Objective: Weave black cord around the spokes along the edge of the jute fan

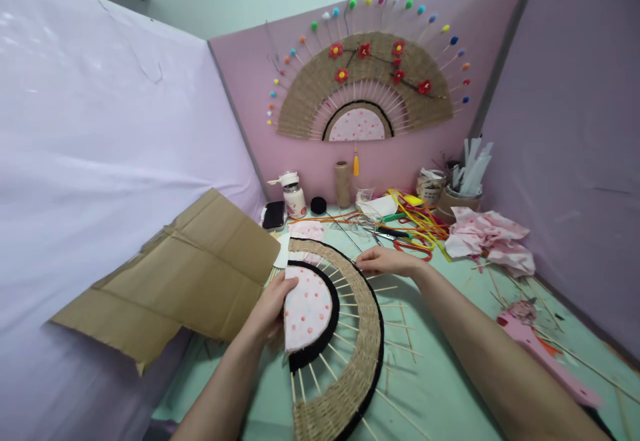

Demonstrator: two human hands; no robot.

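Note:
A half-round fan frame point(367, 318) of woven straw, edged in black, stands turned with its straight side to the left. Thin sticks run out past its rim. My left hand point(274, 304) grips the pink dotted half-circle point(307, 308) at its centre, thumb on the front face. At the upper outer edge, my right hand point(375, 261) has its fingers pinched on the black cord point(345, 231), which stretches back to a small black spool point(319, 205). The finger pads of both hands are partly hidden.
A brown cardboard sheet point(190, 268) leans at left. Behind are a white bottle point(295, 198), cardboard tube point(343, 184), scissors point(393, 232) and coloured stems point(420, 218). Pink cloth point(493, 238) and a pink tool point(545, 354) lie at right. A decorated fan point(300, 98) hangs behind.

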